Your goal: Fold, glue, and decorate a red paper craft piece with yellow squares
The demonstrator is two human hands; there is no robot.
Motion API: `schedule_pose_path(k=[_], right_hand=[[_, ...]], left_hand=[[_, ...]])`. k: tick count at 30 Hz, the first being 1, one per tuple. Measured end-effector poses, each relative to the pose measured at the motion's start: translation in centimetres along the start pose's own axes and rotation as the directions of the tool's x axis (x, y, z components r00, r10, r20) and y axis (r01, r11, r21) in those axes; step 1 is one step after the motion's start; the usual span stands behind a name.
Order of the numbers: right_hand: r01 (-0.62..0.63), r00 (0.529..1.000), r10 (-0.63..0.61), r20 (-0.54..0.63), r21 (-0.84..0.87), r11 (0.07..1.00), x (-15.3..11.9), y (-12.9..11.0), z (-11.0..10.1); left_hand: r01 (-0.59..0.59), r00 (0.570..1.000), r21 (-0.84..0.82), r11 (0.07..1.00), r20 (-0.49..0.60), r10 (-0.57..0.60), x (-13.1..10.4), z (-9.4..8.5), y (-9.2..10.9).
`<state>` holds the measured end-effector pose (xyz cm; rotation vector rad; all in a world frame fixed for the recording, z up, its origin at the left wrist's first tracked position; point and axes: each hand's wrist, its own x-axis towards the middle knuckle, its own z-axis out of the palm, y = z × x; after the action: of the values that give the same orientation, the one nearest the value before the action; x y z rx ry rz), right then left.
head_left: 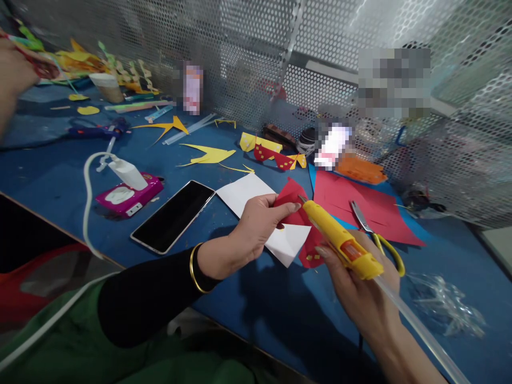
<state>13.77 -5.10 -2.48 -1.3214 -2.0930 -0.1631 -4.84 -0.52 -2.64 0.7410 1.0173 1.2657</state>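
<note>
Between the thumb and fingers of my left hand (pixel 256 226) is a piece of red paper (pixel 294 188), held up above the table. My right hand (pixel 364 282) is wrapped round a yellow glue gun (pixel 336 234), with a long clear glue stick (pixel 424 325) coming out of its back. The nozzle points at the red paper, close to my left thumb. Under my hands lies a folded white sheet (pixel 250 186). Just below the nozzle is another red piece with small yellow squares (pixel 314 256). Yellow-handled scissors (pixel 362 216) rest on red sheets (pixel 344 197) beside my right hand.
A black-screened phone (pixel 174 216) and a magenta power socket (pixel 130 194) with a white charger lie left. Yellow cut-outs (pixel 210 154) and a red piece (pixel 272 157) lie behind. Crumpled clear plastic (pixel 448 306) is at right. Another person's hand (pixel 20 66) shows at far left.
</note>
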Motion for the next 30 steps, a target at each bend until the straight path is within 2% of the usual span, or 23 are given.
schedule_pose_path(k=[12, 30], right_hand=[[0.057, 0.998, -0.059, -0.026, -0.054, 0.997, 0.04, 0.05, 0.10], [0.039, 0.999, -0.040, -0.010, -0.074, 0.997, 0.02, 0.12, 0.01]], left_hand=[[0.006, 1.000, 0.026, 1.000, -0.019, -0.005, -0.05, 0.13, 0.18], [0.002, 1.000, 0.030, 1.000, -0.014, -0.002, -0.05, 0.16, 0.18]])
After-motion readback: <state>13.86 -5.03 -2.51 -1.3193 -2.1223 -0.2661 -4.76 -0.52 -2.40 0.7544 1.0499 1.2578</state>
